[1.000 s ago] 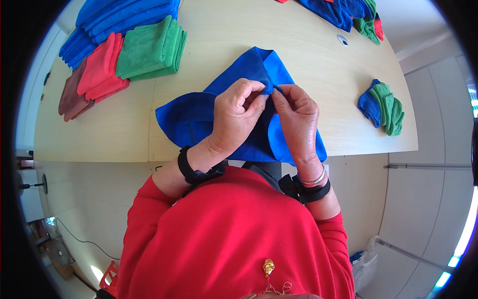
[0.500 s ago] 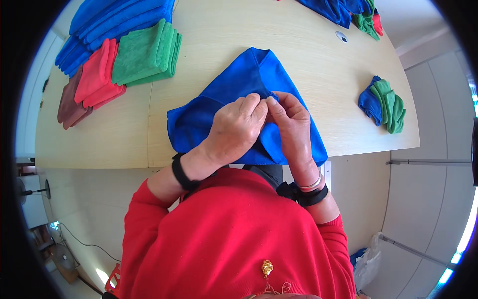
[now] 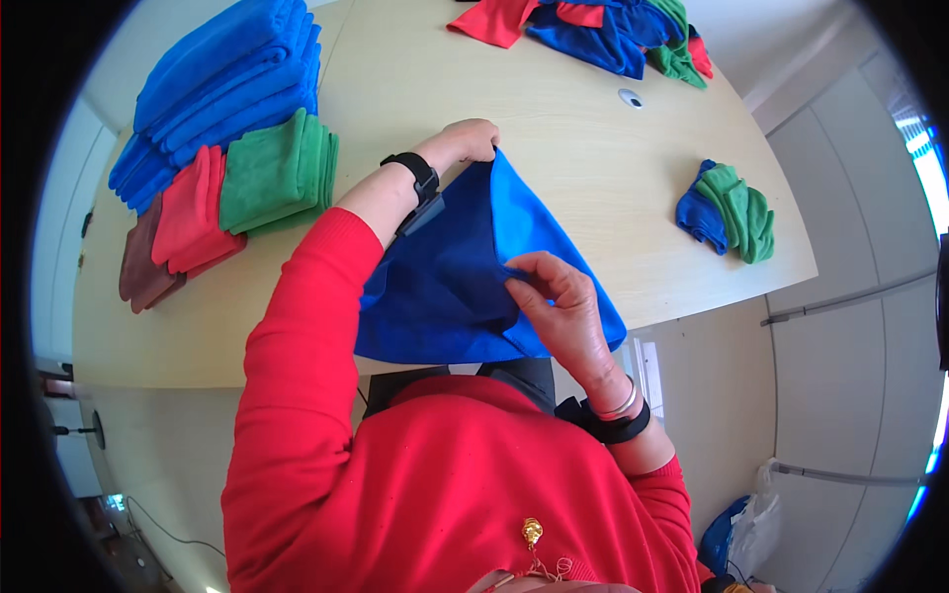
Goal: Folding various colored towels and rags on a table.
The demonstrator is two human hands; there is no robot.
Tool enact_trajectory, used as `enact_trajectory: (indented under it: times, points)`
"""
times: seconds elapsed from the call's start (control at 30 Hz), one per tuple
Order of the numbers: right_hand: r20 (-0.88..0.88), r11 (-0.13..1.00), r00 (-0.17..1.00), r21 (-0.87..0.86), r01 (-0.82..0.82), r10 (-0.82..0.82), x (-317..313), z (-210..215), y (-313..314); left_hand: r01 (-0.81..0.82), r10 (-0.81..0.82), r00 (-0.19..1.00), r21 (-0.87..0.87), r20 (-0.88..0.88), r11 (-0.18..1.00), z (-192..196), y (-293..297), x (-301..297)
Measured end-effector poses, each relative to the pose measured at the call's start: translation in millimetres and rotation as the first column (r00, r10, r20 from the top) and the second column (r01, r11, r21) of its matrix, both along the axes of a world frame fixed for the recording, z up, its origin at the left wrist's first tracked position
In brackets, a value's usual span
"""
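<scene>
A blue cloth (image 3: 435,277) lies partly folded at the table's near edge, its lower side reaching the edge in front of me. My left hand (image 3: 469,141) is closed on the cloth's far corner, and the fingertips are partly hidden. Nearer to me, my right hand (image 3: 559,301) pinches the cloth's edge between thumb and forefinger. Between the two hands that edge runs in a fairly straight line, with a darker blue side on the left and a brighter one on the right.
On the left stand folded stacks of blue cloths (image 3: 227,89), green cloths (image 3: 272,173), red cloths (image 3: 193,217) and brown cloths (image 3: 148,257). A loose heap of mixed cloths (image 3: 603,40) lies at the far side. Crumpled blue and green cloths (image 3: 736,212) sit at the right.
My left hand has moved away from my right hand, forward to the cloth's far corner. The right hand has shifted slightly nearer, still pinching. The cloth's edge is now stretched between them.
</scene>
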State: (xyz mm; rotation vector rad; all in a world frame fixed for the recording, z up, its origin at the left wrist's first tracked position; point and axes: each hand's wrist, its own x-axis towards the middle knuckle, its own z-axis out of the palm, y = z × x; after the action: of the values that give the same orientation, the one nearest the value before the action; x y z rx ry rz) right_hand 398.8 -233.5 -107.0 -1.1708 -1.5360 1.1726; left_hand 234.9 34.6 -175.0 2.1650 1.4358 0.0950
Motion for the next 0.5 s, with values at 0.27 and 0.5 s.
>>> enact_trajectory:
  times: [0.27,0.5]
  points:
    - [0.06,0.995,0.998,0.1,-0.029,0.023,11,9,-5,-0.169,0.176,0.977,0.065,-0.122,0.983,9,-2,14]
    - [0.024,0.922,0.974,0.329,0.203,-0.223,94,83,6,-0.138,0.136,0.99,0.079,0.033,0.987,124,-7,-48]
